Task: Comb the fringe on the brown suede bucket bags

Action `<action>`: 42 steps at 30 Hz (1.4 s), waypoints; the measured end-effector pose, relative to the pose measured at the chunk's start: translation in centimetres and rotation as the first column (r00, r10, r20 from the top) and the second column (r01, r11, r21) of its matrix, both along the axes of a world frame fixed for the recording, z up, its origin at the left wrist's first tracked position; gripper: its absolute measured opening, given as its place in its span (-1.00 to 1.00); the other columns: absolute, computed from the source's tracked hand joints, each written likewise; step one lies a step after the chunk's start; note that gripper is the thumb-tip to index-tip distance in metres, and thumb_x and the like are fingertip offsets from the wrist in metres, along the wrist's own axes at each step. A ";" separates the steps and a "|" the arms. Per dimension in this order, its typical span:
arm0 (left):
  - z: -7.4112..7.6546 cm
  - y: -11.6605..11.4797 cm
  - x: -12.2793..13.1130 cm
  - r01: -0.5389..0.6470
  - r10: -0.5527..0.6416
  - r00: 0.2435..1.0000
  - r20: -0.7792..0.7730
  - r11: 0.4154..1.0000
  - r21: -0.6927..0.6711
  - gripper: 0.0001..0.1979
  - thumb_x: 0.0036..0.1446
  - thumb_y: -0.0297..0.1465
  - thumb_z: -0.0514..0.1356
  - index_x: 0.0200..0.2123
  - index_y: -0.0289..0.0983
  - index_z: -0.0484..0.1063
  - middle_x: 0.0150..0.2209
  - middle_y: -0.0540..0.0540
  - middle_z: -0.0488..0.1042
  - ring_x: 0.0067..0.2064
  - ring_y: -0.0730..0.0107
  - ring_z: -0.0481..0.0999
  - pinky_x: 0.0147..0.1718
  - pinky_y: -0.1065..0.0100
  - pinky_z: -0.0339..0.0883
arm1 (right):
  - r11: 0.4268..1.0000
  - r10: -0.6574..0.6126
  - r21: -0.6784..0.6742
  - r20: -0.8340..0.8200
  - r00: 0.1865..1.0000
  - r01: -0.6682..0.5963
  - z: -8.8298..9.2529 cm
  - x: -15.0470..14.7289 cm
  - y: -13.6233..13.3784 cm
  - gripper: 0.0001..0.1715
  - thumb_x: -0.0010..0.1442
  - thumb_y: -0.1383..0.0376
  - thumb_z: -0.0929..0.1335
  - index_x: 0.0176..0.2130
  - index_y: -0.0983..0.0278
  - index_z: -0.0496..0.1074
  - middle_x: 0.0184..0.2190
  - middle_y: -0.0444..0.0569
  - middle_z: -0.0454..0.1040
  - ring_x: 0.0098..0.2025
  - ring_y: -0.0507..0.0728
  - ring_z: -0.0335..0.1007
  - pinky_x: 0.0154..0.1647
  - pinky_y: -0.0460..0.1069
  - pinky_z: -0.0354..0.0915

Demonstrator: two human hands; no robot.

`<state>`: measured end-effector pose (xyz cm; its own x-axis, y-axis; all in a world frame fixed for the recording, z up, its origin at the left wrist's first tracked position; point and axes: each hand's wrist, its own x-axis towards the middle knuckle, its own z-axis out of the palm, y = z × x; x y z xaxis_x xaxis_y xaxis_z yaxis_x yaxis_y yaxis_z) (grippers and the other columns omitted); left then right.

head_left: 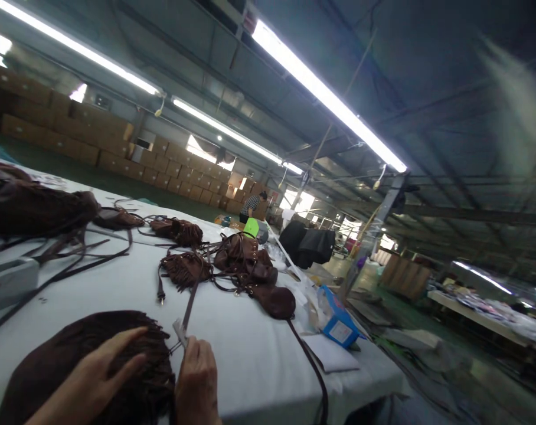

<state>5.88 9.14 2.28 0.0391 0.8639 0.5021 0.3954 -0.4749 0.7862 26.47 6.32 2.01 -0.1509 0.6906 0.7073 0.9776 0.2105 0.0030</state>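
My left hand point(97, 375) lies flat with fingers stretched out on a dark brown fringed bag point(51, 366) at the near edge of the white table point(250, 348). My right hand point(197, 383) is closed in a pinch on a small metal tool point(179, 332) next to the bag's fringe. A thin brown strap point(190, 298) runs from that spot away across the table.
More brown fringed bags point(245, 262) and loose straps point(73, 254) lie across the table. A grey box point(9, 283) sits at left, a blue box point(339, 324) near the right edge. Stacked cartons point(95, 141) line the far wall. A person point(252, 205) bends over far off.
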 end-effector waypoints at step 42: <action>0.4 -4.0 -0.2 -0.008 0.035 0.995 0.096 0.962 -0.272 -0.65 0.23 -0.26 0.15 0.01 -0.32 0.36 -0.01 -0.14 0.39 -0.07 0.16 0.45 -0.13 0.11 0.41 | 0.851 -0.131 -0.521 -0.335 0.933 -0.068 -5.9 2.2 -2.6 -0.64 0.34 0.21 0.13 -0.25 0.28 0.42 -0.47 -0.04 0.48 -0.42 0.13 0.47 -0.41 -0.06 0.33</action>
<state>5.73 5.19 2.63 -0.0191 0.9682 0.2495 0.3168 -0.2309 0.9200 28.62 3.71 -3.92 0.0623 0.9673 0.2458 0.8990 0.0526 -0.4347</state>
